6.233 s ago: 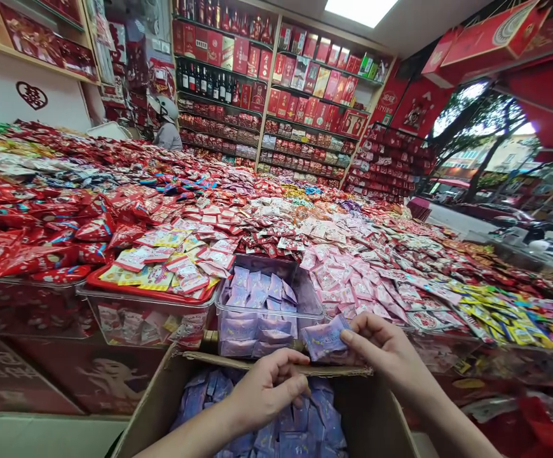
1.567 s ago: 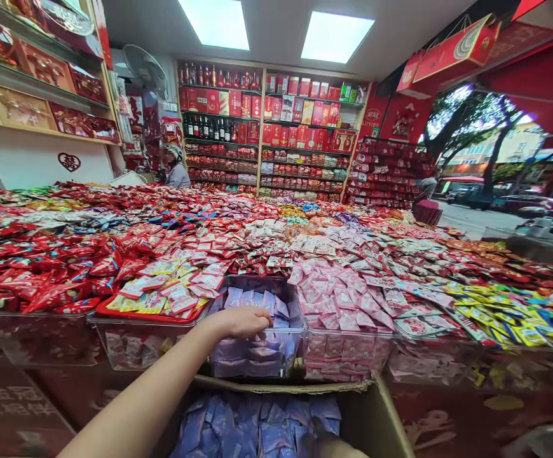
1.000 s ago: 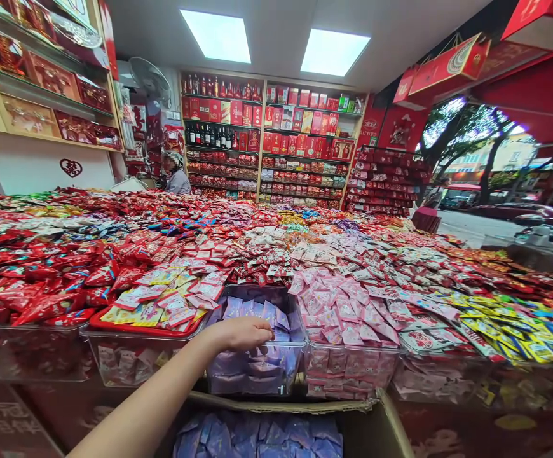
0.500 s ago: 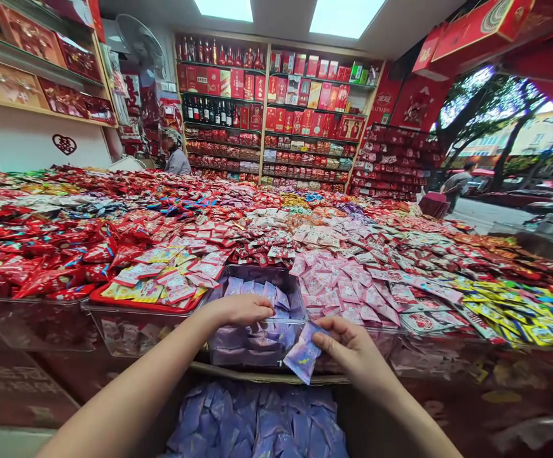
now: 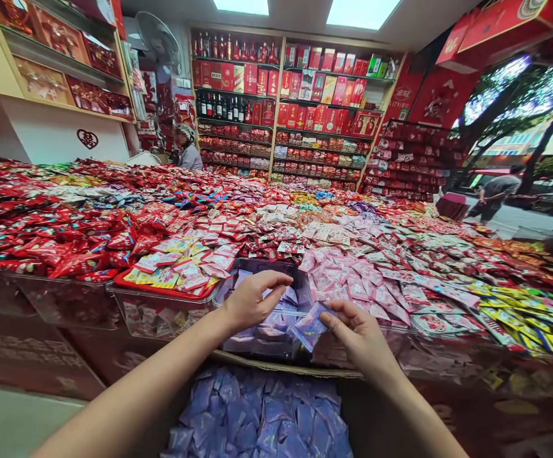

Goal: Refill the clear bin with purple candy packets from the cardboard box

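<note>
Between the thumb and fingers of my right hand (image 5: 358, 329) is a small purple wrapped packet (image 5: 309, 327), tilted in front of the bin's right corner. My left hand (image 5: 257, 300) hovers over the clear plastic bin (image 5: 238, 343), thumb apart from the fingers, with nothing visible in it. Similar purple packets (image 5: 269, 331) lie inside that bin, partly hidden by my left hand and wrist. Below, a cardboard box (image 5: 286, 367) holds a large heap of purple packets (image 5: 262, 413).
Pink packets (image 5: 348, 277) are heaped right of the bin. A red-rimmed tray (image 5: 162, 289) of yellow and pink packets stands left. Yellow packets (image 5: 529, 318) lie far right. Shelves (image 5: 281, 114) of bottles and boxes line the back. One person (image 5: 191, 156) is behind the display, another (image 5: 498, 191) outside.
My left hand has risen from the bin and its thumb has spread from the fingers. My right hand has lifted the purple packet slightly. The view has shifted left.
</note>
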The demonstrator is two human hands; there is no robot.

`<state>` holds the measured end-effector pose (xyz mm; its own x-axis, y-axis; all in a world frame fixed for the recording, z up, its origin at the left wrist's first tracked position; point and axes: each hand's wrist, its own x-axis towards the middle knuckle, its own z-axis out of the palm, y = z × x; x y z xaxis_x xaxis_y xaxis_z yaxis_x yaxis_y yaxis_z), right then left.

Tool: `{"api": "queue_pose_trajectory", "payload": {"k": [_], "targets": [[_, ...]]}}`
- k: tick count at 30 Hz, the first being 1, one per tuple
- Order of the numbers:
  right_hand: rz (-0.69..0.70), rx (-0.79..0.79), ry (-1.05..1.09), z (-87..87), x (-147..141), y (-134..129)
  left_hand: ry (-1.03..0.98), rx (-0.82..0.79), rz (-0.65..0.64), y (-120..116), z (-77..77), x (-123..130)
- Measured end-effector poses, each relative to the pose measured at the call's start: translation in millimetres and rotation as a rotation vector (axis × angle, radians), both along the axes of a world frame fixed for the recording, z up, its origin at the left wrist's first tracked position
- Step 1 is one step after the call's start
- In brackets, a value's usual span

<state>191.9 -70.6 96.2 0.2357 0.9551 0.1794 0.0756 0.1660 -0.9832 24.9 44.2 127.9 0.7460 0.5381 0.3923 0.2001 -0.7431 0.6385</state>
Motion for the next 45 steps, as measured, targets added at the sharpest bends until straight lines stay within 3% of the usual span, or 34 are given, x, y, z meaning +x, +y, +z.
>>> {"api": "queue_pose_trajectory", "payload": {"k": [2, 6, 11, 17, 23, 31, 34, 40, 43, 45], "targets": [[-0.008, 0.036, -0.020, 8.6, -3.7, 1.7, -0.125, -0.019, -0.031, -18.6, 3.4, -0.8], [0.053, 0.072, -0.051, 21.1, -12.4, 4.3, -0.112, -0.277, -0.087, -42.8, 3.3, 0.6], [0.094, 0.070, -0.085, 19.7, -19.2, 4.1, -0.217, -0.665, -0.123, -42.3, -9.0, 0.6], [0.110, 0.012, -0.045, 10.6, -21.9, 8.0, -0.363, -0.855, -0.093, -40.3, -26.2, -5.3], [0.072, -0.020, -0.172, 9.7, -24.7, 19.9, -0.422, -0.816, -0.030, -37.8, -36.3, -14.0], [0.119, -0.034, -0.254, 12.2, -31.3, 28.7, -0.520, -0.790, 0.005, -34.7, -43.3, -21.4], [0.077, 0.001, -0.354, 18.3, -28.8, 30.5, -0.550, -0.736, 0.080, -33.2, -45.2, -27.3], [-0.223, -0.047, -0.851, 42.4, -14.2, 47.1, -0.318, -0.240, 0.344, -23.5, -53.8, -44.8], [-0.289, -0.114, -1.054, 51.8, -13.1, 59.9, -0.222, 0.004, 0.333, -17.7, -56.7, -48.7], [-0.318, -0.126, -1.150, 56.6, -14.9, 68.2, -0.192, 0.076, 0.320, -15.4, -53.8, -49.9]]}}
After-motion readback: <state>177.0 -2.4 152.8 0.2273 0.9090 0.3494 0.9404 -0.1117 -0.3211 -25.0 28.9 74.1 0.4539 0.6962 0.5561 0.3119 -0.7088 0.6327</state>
